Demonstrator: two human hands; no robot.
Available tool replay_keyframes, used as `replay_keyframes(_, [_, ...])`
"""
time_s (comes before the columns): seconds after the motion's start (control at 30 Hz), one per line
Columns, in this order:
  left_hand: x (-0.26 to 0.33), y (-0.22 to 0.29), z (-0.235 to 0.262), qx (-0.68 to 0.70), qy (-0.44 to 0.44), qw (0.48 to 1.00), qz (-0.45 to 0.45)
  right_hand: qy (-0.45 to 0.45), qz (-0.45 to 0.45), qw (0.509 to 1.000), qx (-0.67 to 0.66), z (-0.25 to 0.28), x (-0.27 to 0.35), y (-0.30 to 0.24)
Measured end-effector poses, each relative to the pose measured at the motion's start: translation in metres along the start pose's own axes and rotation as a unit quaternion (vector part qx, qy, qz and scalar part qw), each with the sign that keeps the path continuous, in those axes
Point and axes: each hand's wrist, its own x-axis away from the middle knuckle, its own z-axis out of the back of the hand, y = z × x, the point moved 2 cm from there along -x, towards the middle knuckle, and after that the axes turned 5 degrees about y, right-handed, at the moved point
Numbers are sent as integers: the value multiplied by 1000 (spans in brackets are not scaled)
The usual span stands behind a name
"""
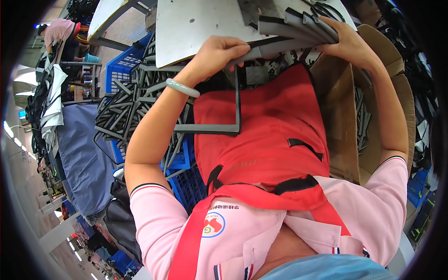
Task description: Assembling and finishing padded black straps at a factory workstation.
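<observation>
My right hand is wrapped round a bundle of folded grey strips with black edges, held above the front of the white tabletop. Out of that bundle one grey strip runs leftward to my left hand. My left thumb and fingers pinch its end. Below the left hand a bent, black-edged grey strip hangs in a square corner over my red apron. Its upper end is hidden behind the hand.
Left of my lap, a blue crate overflows with tangled grey strips. At my right stands an open cardboard box with more strips inside. The white table spans the front. Far left, another person is by a clothes-laden rack.
</observation>
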Motion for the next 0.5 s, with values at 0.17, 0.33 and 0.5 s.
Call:
replay_keyframes(0.17, [-24, 47, 9, -70, 78, 989, -109, -93, -94, 984, -120, 21, -17, 24])
replay_keyframes(0.33, [-50, 63, 17, -101, 149, 968, -175, -79, -78, 977, -180, 29, -40, 35])
replay_keyframes(0.5, [-69, 68, 22, -125, 151, 966, -169, -95, -162, 977, -100, 49, -54, 24])
